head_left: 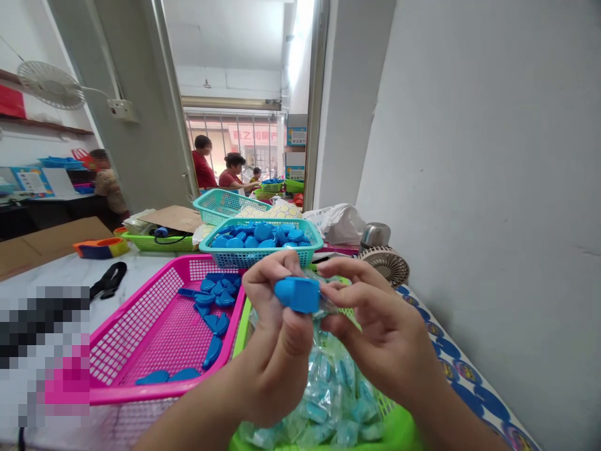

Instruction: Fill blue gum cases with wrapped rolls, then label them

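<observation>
My left hand (277,351) pinches a blue plastic piece (300,295), one end rounded and the other squared off, between thumb and fingers. At the squared end, my right hand (387,322) has its fingertips closed on a small clear plastic bag (328,305). Whether the piece is partly inside the bag I cannot tell. Both hands are above a green basket (399,432) full of bagged light-blue pieces (323,391). To the left, a pink basket (141,396) holds loose blue pieces (220,294).
Behind my hands stands a teal basket (220,257) of round blue pieces. A small fan (387,266) and a metal container (375,235) stand by the right wall. A tape roll (101,248) lies back left. People (230,172) are beyond the doorway.
</observation>
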A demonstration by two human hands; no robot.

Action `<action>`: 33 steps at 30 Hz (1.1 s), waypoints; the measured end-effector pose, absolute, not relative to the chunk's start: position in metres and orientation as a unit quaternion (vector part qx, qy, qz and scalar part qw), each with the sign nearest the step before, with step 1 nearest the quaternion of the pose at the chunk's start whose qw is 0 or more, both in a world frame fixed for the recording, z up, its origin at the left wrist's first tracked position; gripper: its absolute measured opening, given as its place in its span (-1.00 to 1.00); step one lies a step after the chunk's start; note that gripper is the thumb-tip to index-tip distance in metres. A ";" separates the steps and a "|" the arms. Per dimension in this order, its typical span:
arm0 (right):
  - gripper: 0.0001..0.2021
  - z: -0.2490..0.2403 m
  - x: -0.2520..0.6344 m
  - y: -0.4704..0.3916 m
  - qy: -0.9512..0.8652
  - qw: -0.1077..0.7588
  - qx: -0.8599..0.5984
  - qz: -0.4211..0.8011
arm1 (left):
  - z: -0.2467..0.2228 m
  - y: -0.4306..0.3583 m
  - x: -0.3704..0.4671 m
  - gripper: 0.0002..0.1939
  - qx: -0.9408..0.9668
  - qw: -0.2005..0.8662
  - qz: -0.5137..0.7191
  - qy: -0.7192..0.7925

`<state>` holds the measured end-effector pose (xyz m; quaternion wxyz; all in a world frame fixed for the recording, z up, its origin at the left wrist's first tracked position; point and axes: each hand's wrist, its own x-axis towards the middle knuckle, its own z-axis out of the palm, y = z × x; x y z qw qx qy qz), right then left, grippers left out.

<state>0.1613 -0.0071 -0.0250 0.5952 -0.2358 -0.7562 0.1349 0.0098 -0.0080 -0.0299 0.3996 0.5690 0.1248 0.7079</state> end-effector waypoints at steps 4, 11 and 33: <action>-0.53 -0.030 0.161 -0.004 -0.788 0.565 -0.204 0.132 | -0.029 0.002 0.010 -0.67 0.581 0.371 0.714 0.119; -0.49 -0.034 0.153 -0.011 -0.729 0.628 -0.211 0.174 | -0.023 0.011 0.013 -0.48 0.712 0.147 0.681 0.086; -0.65 -0.018 0.172 -0.012 -0.772 0.584 -0.249 -0.034 | -0.019 -0.002 0.005 -0.54 0.739 0.249 0.563 0.274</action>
